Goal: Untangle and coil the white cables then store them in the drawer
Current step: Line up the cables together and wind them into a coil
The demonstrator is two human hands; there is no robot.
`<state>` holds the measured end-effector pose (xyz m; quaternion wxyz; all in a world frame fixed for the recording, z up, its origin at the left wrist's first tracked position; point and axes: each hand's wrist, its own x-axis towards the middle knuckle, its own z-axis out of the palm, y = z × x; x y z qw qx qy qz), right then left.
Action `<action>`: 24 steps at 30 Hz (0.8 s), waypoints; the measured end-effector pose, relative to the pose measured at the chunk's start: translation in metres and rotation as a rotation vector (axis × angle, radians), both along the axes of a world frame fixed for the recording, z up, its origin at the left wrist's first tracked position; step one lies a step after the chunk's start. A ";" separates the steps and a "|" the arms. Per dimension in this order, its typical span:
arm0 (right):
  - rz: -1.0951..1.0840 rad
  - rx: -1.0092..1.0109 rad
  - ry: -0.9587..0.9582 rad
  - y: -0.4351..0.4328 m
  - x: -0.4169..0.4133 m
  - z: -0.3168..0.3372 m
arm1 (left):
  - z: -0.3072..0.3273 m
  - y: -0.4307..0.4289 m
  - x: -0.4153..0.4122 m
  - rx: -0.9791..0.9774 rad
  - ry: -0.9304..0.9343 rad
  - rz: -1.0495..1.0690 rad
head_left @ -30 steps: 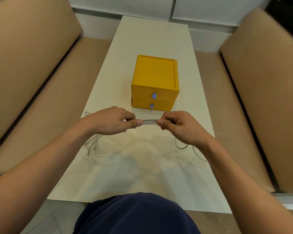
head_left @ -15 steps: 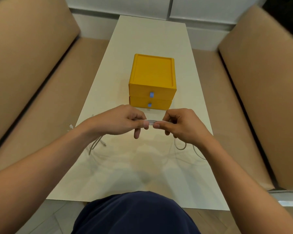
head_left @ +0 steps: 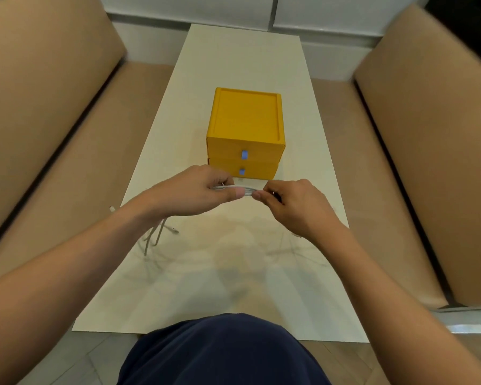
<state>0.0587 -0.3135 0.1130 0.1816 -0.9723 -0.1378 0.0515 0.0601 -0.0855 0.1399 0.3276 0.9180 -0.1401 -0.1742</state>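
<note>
1. Cables, white (head_left: 246,189): one bundle, strand count unclear, held above worktop (head_left: 233,59) just before drawer unit (head_left: 245,126); loose ends (head_left: 157,234) trail below left wrist.
2. Drawer unit: one, yellow; two closed drawers, two blue pulls (head_left: 244,154).
3. Worktop: cream, long, between two tan benches (head_left: 67,134).
4. Hands: left hand (head_left: 195,194), right hand (head_left: 296,207); each grip pinches the bundle, thumbs nearly meeting.

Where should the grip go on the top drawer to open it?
Pinch the small blue tab at the middle of the top drawer front, coming from the near side. The front is otherwise flat, and the tab faces the person. The left hand and right hand hold the white cables, so one must free up first.
</note>
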 end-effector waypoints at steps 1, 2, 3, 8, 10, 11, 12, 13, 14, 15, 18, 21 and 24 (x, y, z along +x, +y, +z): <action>-0.015 -0.046 -0.046 0.001 -0.001 -0.001 | 0.000 -0.001 -0.001 0.013 -0.032 0.002; -0.032 -0.076 -0.072 0.001 -0.002 -0.001 | 0.001 -0.001 -0.001 0.014 -0.058 0.008; -0.053 -0.093 -0.082 0.002 -0.002 -0.001 | 0.002 -0.001 -0.002 0.001 -0.075 0.012; -0.080 -0.067 -0.115 0.002 0.000 0.005 | 0.012 0.001 -0.002 -0.112 -0.132 0.033; -0.006 0.046 -0.049 -0.003 -0.001 0.014 | 0.013 0.005 0.000 -0.077 -0.150 0.055; 0.046 0.159 0.044 -0.006 -0.002 0.021 | 0.012 0.007 0.002 -0.042 -0.160 0.063; 0.098 0.283 0.168 -0.010 -0.004 0.028 | 0.010 0.009 0.003 -0.012 -0.165 0.073; 0.138 0.370 0.286 -0.014 -0.005 0.034 | 0.007 0.011 0.005 0.007 -0.159 0.082; 0.164 0.411 0.363 -0.016 -0.005 0.036 | 0.005 0.012 0.006 0.018 -0.148 0.088; 0.173 0.424 0.385 -0.019 -0.004 0.035 | 0.002 0.014 0.007 0.022 -0.133 0.088; 0.140 0.355 0.289 -0.019 0.006 0.021 | 0.001 0.017 0.003 -0.074 -0.027 0.048; 0.112 0.296 0.229 -0.018 0.012 0.011 | 0.006 0.014 -0.006 -0.271 0.087 -0.017; 0.078 0.324 0.115 -0.018 0.011 0.013 | 0.008 0.014 -0.007 -0.348 0.107 -0.005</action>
